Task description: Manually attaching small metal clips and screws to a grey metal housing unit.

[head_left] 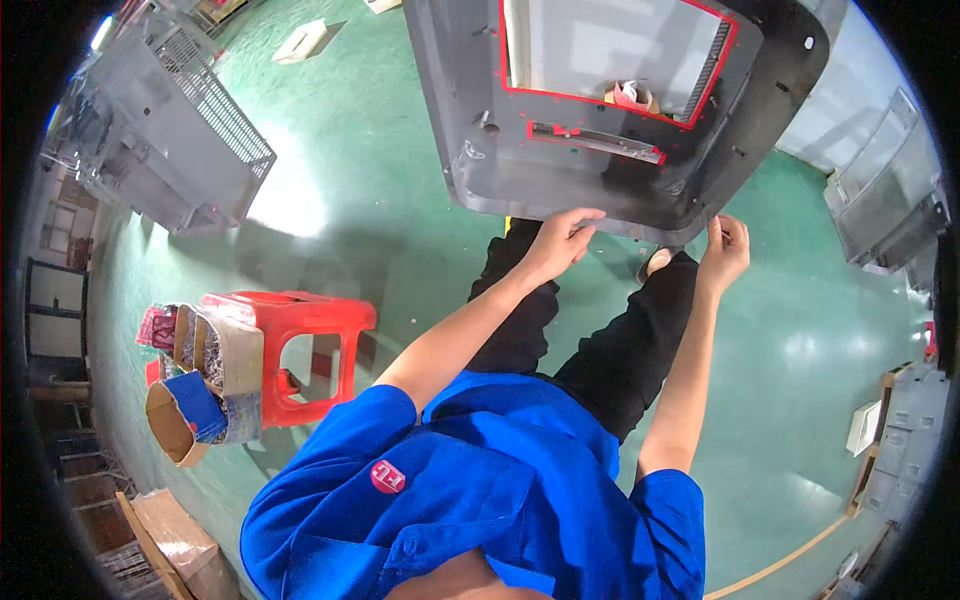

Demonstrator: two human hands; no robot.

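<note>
In the head view, glossy green floor [790, 400] spreads everywhere, catching bright white glare. Over at left, a grey metal cabinet [185, 150], its perforated grille packed with tiny slots! Below it, a smooth red plastic stool [330, 317], with cardboard boxes [238, 358] beside it, small bits heaped inside.

And up front, here's the panel [560, 185]: dark grey, round-cornered, lipped rim, its big rectangular opening and narrow slot both edged in red. It's before the person, above the black trousers [620, 375]. Left hand [562, 243] pinches the near rim, thumb against fingers; right hand [722, 258] curls at the near right corner, its grip impossible to tell.
</note>
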